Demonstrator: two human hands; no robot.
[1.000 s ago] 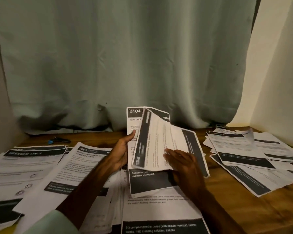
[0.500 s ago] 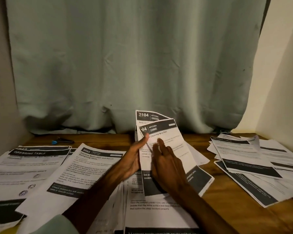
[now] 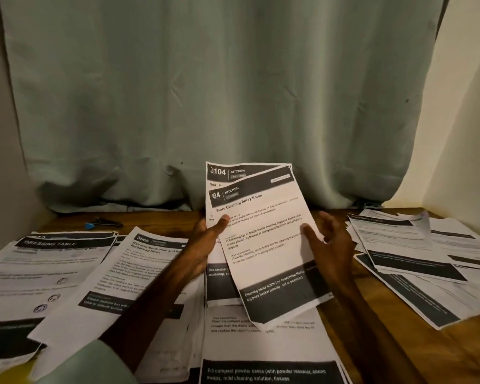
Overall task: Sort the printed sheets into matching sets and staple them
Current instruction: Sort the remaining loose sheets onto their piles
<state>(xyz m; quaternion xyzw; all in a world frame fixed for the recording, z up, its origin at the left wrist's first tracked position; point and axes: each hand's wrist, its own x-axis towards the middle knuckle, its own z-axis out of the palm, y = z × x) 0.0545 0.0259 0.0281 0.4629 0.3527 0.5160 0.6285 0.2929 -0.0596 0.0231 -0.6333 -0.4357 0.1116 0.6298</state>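
Note:
My left hand grips two raised KITCHEN sheets by their left edge, thumb on the front. The front sheet, headed "Store Cleaning Spray Bottle", lies askew over the back sheet numbered 2104. At the front sheet's right edge is my right hand, thumb on the paper, fingers spread behind it. Flat on the wooden table lie a DRESSING TABLE stack at left, a 3565 sheet, a sheet about powder cases in front of me, and a loose pile at right. A dark stapler with a blue end lies at back left.
A pale green curtain hangs behind the table down to its back edge. A cream wall closes the right side. Papers cover most of the tabletop; bare wood shows at front right and along the back left.
The front sheet has swung from sideways to nearly upright over the 2104 sheet. My right hand has slid from the sheet's face to its right edge. Both sheets now sit higher.

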